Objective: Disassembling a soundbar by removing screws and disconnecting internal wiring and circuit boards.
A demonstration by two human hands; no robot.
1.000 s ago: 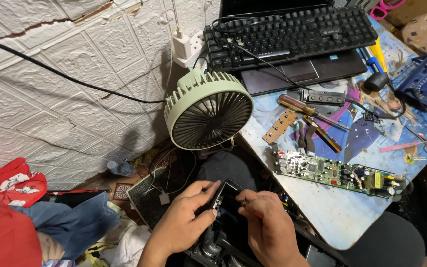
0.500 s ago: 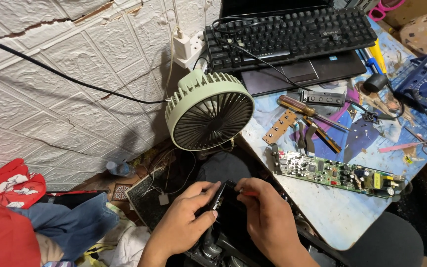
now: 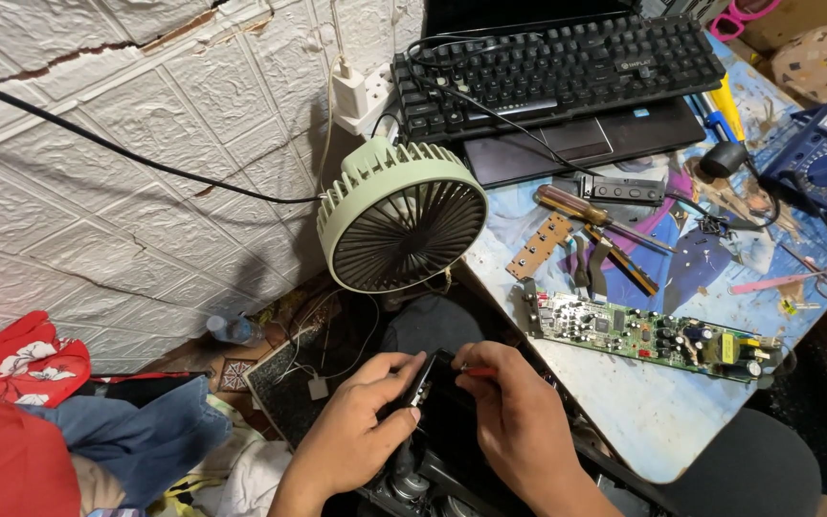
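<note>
My left hand (image 3: 361, 431) grips the left edge of a small black flat device (image 3: 437, 407) held over my lap, below the table's edge. My right hand (image 3: 519, 431) pinches a thin tool with a red tip (image 3: 476, 371) against the device's top edge. Under the hands sits a black piece of equipment (image 3: 413, 483), mostly hidden. A long green circuit board (image 3: 648, 330) lies on the table just right of my hands.
A pale green round fan (image 3: 402, 218) stands at the table's left edge. Behind it are a black keyboard (image 3: 557, 62) on a laptop, screwdrivers (image 3: 591, 215), small boards and a blue multimeter (image 3: 820, 158). Red and blue cloth (image 3: 40, 412) and a plastic bottle (image 3: 232, 330) lie on the floor left.
My right hand has shifted up to the device's top edge with the red-tipped tool. The left hand keeps its hold on the device.
</note>
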